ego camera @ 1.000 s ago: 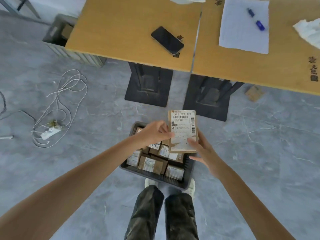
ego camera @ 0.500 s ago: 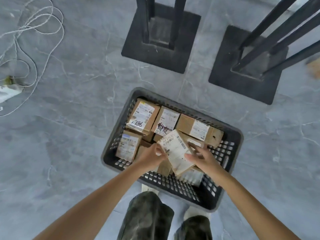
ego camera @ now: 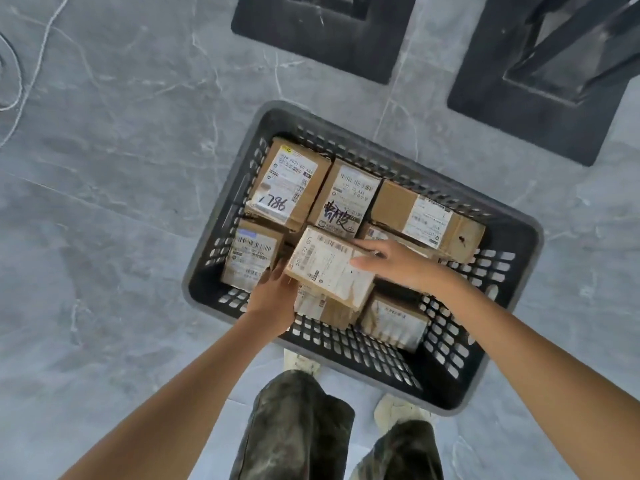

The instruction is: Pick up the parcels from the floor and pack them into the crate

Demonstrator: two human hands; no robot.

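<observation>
Here the labelled parcel [ego camera: 329, 268] lies over packed parcels [ego camera: 289, 183] inside the black crate [ego camera: 363, 351], the right hand [ego camera: 398, 265] gripping its far edge, thumb on the label, while the left hand [ego camera: 273, 296] meets its near-left corner, fingers hidden underneath, so I cannot tell its grip.

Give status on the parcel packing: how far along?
Done: at least six parcels lie packed in the crate, among them the one marked 786. In hand: the left hand and right hand hold the labelled parcel over the middle ones, not yet released. Left: the floor in view shows no loose parcels; beyond the frame, cannot tell.
</observation>
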